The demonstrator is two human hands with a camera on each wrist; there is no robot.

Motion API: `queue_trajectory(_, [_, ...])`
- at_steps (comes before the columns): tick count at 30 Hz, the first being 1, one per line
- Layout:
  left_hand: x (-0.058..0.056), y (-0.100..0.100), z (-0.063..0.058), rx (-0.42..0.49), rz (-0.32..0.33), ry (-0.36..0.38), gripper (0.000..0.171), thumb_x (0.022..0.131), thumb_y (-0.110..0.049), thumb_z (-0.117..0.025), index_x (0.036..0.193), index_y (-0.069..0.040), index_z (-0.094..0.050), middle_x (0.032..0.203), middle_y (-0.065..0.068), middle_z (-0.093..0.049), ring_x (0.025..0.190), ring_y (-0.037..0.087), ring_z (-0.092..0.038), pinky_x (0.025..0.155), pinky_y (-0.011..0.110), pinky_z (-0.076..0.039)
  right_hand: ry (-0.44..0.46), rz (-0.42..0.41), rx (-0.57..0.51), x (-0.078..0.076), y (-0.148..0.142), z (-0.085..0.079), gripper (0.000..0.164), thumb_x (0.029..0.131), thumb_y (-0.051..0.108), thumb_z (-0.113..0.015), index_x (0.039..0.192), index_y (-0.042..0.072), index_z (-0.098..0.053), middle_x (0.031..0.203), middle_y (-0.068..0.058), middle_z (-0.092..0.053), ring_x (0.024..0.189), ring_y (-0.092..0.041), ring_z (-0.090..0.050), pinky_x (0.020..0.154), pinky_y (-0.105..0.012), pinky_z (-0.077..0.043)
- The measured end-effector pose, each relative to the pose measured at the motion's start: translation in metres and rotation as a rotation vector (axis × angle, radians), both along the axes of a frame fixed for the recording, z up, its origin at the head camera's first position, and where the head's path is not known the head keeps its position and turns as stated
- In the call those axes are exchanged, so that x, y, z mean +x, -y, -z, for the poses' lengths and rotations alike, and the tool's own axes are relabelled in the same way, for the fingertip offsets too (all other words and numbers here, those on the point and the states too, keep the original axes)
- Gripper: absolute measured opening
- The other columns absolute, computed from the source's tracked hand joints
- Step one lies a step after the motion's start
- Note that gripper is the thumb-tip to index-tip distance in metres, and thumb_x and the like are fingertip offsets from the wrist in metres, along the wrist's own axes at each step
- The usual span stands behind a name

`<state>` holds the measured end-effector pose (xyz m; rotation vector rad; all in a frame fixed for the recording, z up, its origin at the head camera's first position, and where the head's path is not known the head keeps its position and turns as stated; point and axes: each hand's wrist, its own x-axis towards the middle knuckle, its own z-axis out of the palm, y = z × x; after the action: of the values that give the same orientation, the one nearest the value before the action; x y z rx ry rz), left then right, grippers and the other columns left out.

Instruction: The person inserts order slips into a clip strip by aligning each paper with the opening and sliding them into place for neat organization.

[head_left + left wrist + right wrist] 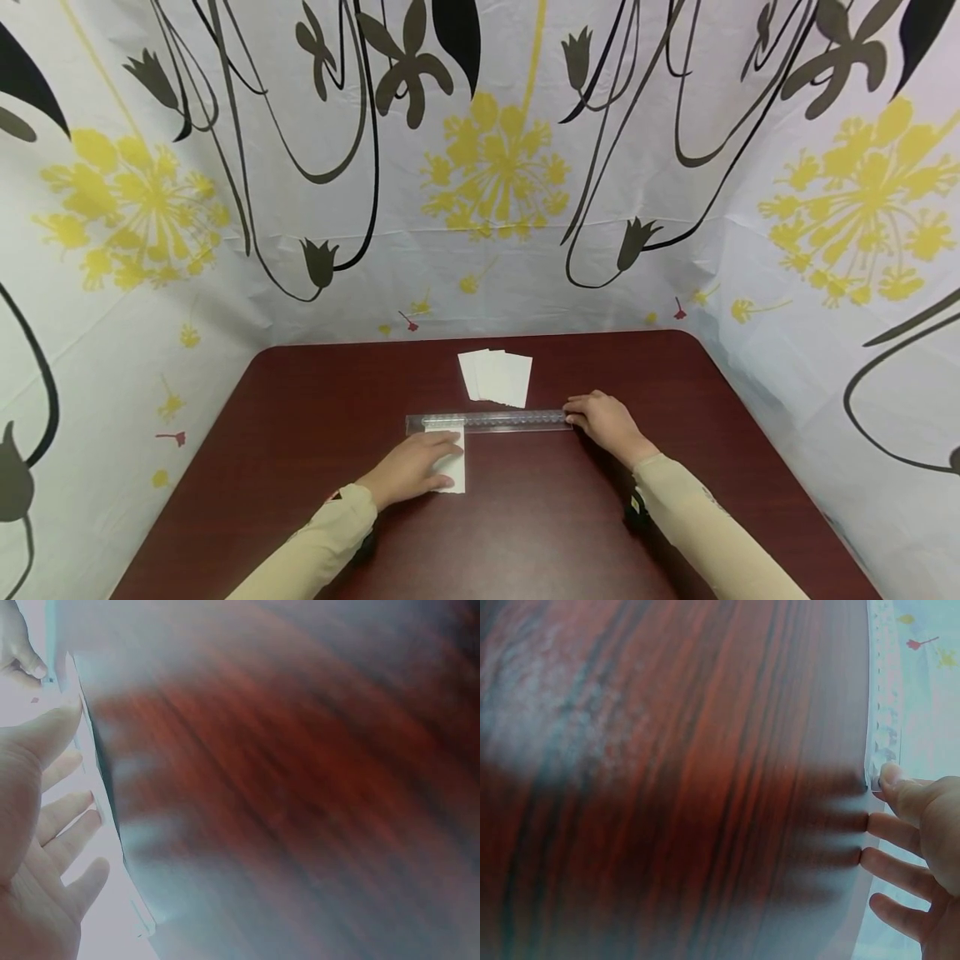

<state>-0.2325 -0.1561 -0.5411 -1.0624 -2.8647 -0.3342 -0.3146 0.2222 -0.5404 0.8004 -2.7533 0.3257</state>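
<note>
A clear ruler lies crosswise near the middle of the table. Its left end overlaps the top of a small white paper card. My left hand rests on that card with spread, fairly straight fingers, just below the ruler. At the other end, my right hand pinches the ruler's tip. In the right wrist view, the thumb sits on the end of the ruler with the index finger under it, and the other fingers reach toward the table.
Beyond the ruler, several white cards lie fanned and overlapping. The dark red wooden table has rounded far corners. Patterned white cloth hangs behind the table and along both sides.
</note>
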Motion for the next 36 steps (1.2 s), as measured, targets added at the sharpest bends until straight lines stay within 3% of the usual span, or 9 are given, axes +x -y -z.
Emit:
queue_trajectory(24, [-0.002,-0.005,0.003,0.026,0.014,-0.03,0.05,0.087,-0.04,-0.073,0.129,-0.016,-0.064,0.143,0.008,-0.058,0.133,0.025,-0.055,0.11,0.045,-0.045,-0.017,-0.017,-0.006,0.0,0.0,-0.002,0.021,0.089,0.017,-0.073,0.108,0.009,-0.077,0.116,-0.011,-0.074,0.097,-0.029,-0.068,0.08,-0.043,-0.058])
queue_trajectory(36, [-0.001,-0.015,0.0,0.0,0.007,0.001,0.05,0.089,-0.04,-0.071,0.131,-0.015,-0.063,0.144,0.008,-0.057,0.135,0.024,-0.053,0.113,0.045,-0.043,-0.011,-0.01,-0.015,0.002,0.001,-0.002,0.021,0.089,0.017,-0.072,0.108,0.008,-0.077,0.117,-0.012,-0.074,0.098,-0.029,-0.068,0.081,-0.043,-0.058])
